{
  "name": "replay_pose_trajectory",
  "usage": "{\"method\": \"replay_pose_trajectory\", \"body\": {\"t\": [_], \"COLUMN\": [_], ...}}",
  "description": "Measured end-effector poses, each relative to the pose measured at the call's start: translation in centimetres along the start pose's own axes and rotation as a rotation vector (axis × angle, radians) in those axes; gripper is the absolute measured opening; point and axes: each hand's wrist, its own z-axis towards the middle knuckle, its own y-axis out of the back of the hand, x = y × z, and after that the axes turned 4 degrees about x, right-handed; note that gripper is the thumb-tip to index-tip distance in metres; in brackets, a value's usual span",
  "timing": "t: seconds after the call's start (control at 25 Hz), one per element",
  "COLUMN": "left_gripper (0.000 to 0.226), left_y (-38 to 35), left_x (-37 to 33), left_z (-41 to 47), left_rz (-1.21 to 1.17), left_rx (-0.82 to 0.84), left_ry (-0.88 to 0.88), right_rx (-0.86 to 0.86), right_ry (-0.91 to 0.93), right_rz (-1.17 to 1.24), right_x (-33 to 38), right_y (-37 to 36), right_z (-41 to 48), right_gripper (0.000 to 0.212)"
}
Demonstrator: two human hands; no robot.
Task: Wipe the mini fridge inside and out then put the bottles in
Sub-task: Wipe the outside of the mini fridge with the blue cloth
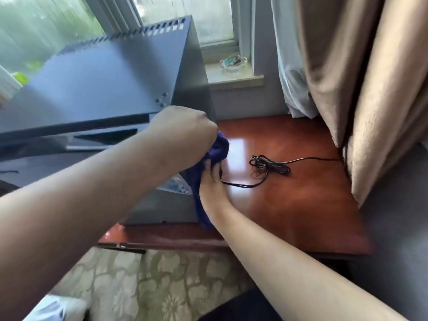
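Observation:
The black mini fridge stands on a glossy red-brown wooden table, seen from above with vent slots along its far top edge. A dark blue cloth hangs at the fridge's right front corner. My left hand reaches across from the left and grips the top of the cloth against that corner. My right hand comes up from below and pinches the cloth lower down, beside the fridge's right side. No bottles are in view.
A coiled black power cord lies on the table right of the hands and runs toward beige curtains. A glass dish sits on the windowsill behind. Patterned carpet lies below the table's front edge.

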Motion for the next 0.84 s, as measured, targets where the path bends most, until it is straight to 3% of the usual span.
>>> {"method": "replay_pose_trajectory", "body": {"t": [0.12, 0.2, 0.24, 0.32, 0.44, 0.52, 0.64, 0.72, 0.84], "left_gripper": [0.038, 0.025, 0.011, 0.024, 0.050, 0.049, 0.031, 0.042, 0.041], "left_y": [-1.1, -2.6, -3.7, -7.1, -11.7, -14.9, -18.7, -20.3, -22.6], "left_x": [-3.0, -4.4, -5.1, -6.7, -10.5, -13.5, -17.2, -18.4, -19.0], "left_z": [1.8, 2.5, 2.4, 2.0, -0.2, -1.8, -2.0, -1.3, 0.0], "left_rz": [-0.022, -0.144, -0.232, -0.411, -1.078, -1.504, -2.246, -2.707, -2.932], "left_rx": [0.203, 0.300, 0.289, 0.117, -0.128, -0.035, 0.112, 0.157, 0.188], "left_ry": [0.061, 0.058, 0.034, 0.007, 0.140, 0.376, 0.896, 1.135, 1.230], "right_rx": [0.090, 0.172, 0.224, 0.315, 0.306, 0.247, 0.279, 0.326, 0.338], "right_ry": [-0.122, -0.188, -0.223, -0.307, -0.359, -0.427, -0.469, -0.398, -0.327], "right_rz": [-0.029, 0.071, 0.163, 0.324, 0.454, 0.556, 0.646, 0.575, 0.505], "right_x": [-2.3, -3.4, -3.7, -4.0, -4.4, -4.4, -3.7, -3.6, -4.0], "right_y": [2.3, 3.5, 4.0, 5.1, 7.0, 8.3, 8.9, 8.6, 8.3], "right_z": [1.5, 2.4, 2.8, 3.4, 5.1, 5.9, 6.2, 6.3, 6.5], "right_gripper": [0.057, 0.052, 0.048, 0.050, 0.031, 0.039, 0.027, 0.018, 0.030]}}
